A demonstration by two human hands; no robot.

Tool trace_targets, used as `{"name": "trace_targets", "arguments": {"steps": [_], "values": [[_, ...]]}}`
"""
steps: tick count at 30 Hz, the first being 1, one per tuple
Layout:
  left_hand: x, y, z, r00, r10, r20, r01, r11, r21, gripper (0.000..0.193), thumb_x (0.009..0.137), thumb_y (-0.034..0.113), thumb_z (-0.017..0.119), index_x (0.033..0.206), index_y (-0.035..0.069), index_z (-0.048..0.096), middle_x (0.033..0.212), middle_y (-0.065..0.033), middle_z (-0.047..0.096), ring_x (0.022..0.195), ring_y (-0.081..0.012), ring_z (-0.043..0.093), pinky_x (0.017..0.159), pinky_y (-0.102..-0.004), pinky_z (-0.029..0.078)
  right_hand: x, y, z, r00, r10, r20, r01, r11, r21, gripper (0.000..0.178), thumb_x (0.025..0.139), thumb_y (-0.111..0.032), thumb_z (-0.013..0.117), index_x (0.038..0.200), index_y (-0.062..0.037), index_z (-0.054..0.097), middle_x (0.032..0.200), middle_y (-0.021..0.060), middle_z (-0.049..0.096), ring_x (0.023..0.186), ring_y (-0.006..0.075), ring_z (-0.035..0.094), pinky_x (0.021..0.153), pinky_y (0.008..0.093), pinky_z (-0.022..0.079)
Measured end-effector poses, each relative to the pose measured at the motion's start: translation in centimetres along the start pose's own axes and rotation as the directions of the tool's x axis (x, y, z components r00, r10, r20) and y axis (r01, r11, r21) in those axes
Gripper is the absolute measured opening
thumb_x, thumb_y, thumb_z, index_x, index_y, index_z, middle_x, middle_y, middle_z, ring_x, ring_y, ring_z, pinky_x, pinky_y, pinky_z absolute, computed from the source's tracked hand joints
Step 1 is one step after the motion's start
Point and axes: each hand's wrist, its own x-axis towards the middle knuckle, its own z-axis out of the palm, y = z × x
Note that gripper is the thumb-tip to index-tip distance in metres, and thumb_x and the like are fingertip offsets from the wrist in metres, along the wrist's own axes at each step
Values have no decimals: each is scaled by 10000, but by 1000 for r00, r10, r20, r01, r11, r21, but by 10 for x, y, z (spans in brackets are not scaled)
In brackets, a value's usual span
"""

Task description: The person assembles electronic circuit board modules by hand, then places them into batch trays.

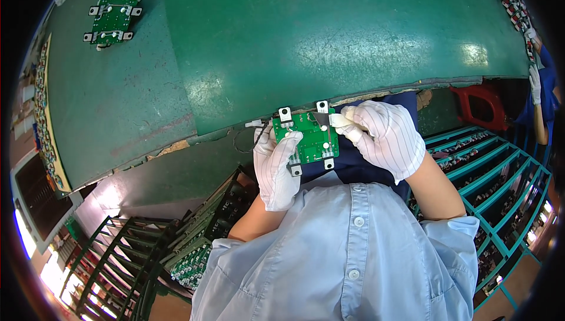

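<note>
A green circuit board (307,144) with metal corner brackets is held just off the near edge of the green table. My left hand (273,171), in a white striped glove, is closed on the board's left side, the thumb lying over its face. A thin black cable with a white connector (254,123) hangs beside that hand. My right hand (385,135), gloved the same way, is pinched at the board's upper right corner. A small whitish piece and a dark flat tip show at its fingertips; what they are I cannot make out.
Another circuit board assembly (112,20) lies on the table (247,32) at the far left. A teal rack (488,174) with parts stands at right, near a red stool (479,106). Dark green racks (118,256) stand lower left. Another person's gloved hand (534,85) shows far right.
</note>
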Motion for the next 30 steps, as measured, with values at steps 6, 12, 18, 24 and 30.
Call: {"name": "trace_targets", "arguments": {"steps": [6, 12, 18, 24, 30], "values": [[0, 0, -2, 1000, -3, -21, 3, 1000, 23, 291, 789, 104, 586, 1062, 19, 530, 867, 4, 583, 760, -59, 502, 704, -192, 397, 5, 0, 0, 999, 33, 15, -33, 999, -9, 205, 771, -229, 643, 844, -65, 545, 711, 78, 599, 592, 226, 589, 501, 322, 467], [-1, 1, -1, 1000, -10, -22, 10, 1000, 1, 329, 783, 101, 598, 1089, 15, 511, 875, -2, 585, 766, -64, 509, 710, -194, 402, 7, -3, 1, 997, 76, -4, -76, 997, -17, 196, 774, -229, 642, 790, -65, 536, 658, 75, 586, 557, 234, 579, 489, 322, 460], [0, 1, 1, 999, -13, -34, 12, 1000, -28, 367, 779, 81, 602, 1119, 9, 484, 885, -5, 584, 769, -63, 517, 710, -195, 409, 6, -3, 2, 998, 32, -62, -33, 999, -28, 199, 773, -224, 645, 808, -56, 546, 677, 80, 586, 548, 239, 575, 474, 323, 455], [2, -1, -1, 1000, -28, -12, 27, 998, -50, 334, 782, 79, 596, 1096, 11, 504, 892, -6, 587, 765, -64, 516, 703, -193, 406, 0, -11, 5, 965, 214, -152, -199, 974, 109, 184, 770, -161, 654, 848, -28, 555, 709, 99, 602, 588, 260, 600, 504, 314, 480], [4, -3, -5, 999, 12, 50, -12, 1000, 1, 300, 795, 104, 578, 1074, 14, 518, 883, -15, 588, 763, -71, 512, 709, -201, 409, -4, -15, -1, 915, 395, -85, -345, 873, 346, 236, 778, -81, 601, 983, -1, 513, 855, 147, 612, 678, 267, 613, 586, 317, 498]]}}
